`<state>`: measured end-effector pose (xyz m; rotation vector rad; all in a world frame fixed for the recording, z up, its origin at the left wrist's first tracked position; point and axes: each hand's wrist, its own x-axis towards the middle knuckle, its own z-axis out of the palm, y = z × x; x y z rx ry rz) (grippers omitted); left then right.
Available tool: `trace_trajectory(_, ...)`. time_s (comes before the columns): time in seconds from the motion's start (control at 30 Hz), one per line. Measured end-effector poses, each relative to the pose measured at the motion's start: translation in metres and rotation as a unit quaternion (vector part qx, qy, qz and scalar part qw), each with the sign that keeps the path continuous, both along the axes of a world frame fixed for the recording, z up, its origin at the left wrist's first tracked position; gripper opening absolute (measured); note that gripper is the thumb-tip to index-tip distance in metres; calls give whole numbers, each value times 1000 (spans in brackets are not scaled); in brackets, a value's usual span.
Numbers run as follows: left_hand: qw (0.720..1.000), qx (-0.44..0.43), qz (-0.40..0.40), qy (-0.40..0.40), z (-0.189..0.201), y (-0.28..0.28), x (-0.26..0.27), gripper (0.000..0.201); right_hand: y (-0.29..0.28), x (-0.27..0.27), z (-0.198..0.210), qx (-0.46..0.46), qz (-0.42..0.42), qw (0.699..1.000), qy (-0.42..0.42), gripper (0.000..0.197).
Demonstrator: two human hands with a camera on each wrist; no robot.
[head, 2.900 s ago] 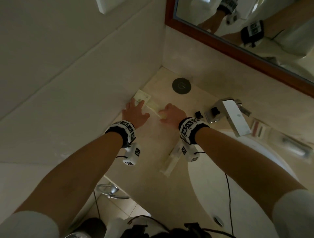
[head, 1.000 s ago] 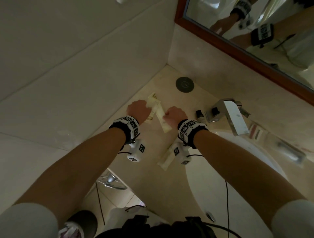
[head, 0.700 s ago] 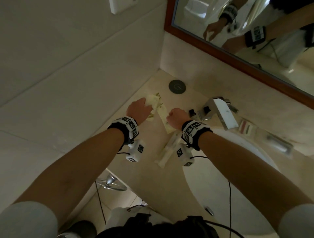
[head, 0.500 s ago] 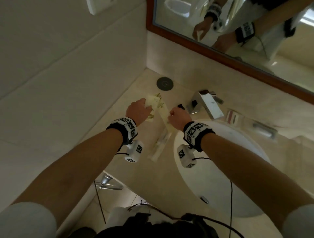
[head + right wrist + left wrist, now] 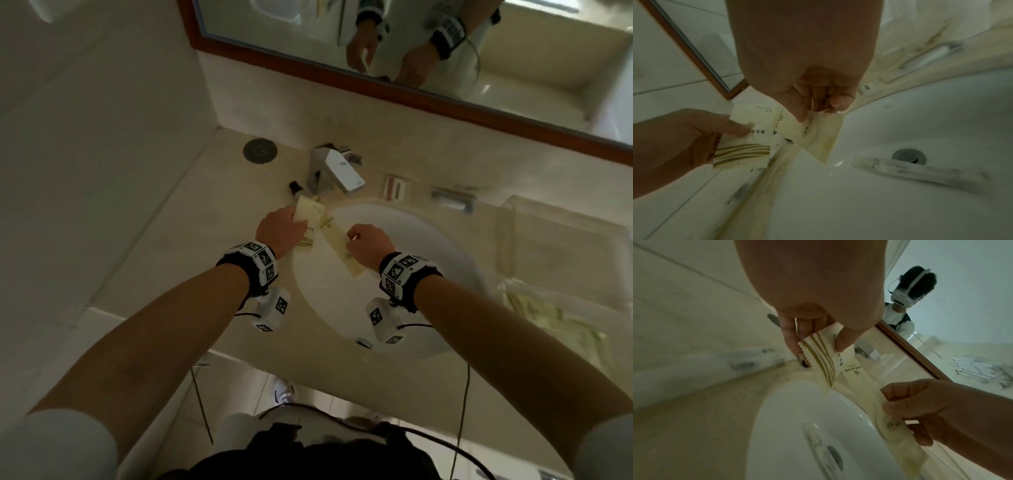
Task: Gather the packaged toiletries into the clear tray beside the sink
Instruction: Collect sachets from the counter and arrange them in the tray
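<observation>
My left hand [image 5: 291,222] pinches a square cream packet with gold stripes [image 5: 308,214] between thumb and fingers [image 5: 844,340], above the sink's left rim. My right hand [image 5: 354,241] pinches a long cream packet [image 5: 337,245] by its middle, over the white basin [image 5: 428,260]. The two packets overlap, seen close in the right wrist view as the square packet [image 5: 750,128] and the long packet [image 5: 818,138]. The clear tray [image 5: 561,219] stands on the counter right of the sink, with cream packets [image 5: 544,318] at its near side. Another long wrapped item [image 5: 920,172] lies in the basin by the drain.
The faucet [image 5: 337,169] stands behind the basin, with a small dark-capped bottle [image 5: 294,186] to its left. A red-striped packet [image 5: 395,186] and a wrapped bar [image 5: 452,200] lie behind the sink. A round dark disc [image 5: 260,150] sits in the counter's left corner. The mirror hangs above.
Both hands lifted the packets off the left counter and carried them right, over the sink. The view swung right, so the clear tray came into sight.
</observation>
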<state>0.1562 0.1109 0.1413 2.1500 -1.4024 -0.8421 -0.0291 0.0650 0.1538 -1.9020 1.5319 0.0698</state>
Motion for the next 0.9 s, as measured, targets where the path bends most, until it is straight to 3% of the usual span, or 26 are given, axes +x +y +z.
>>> trace_trajectory(0.2, 999, 4, -50, 11, 0, -2, -70, 35, 11, -75, 4, -3, -65, 998, -19, 27)
trace_trajectory(0.3, 996, -4, -84, 3, 5, -2, -106, 28, 16, -112, 7, -8, -104, 994, -31, 26)
trace_trajectory(0.9, 973, -53, -224, 18, 30, -14, -291, 31, 34, -322, 32, -65, -224, 972, -10, 25)
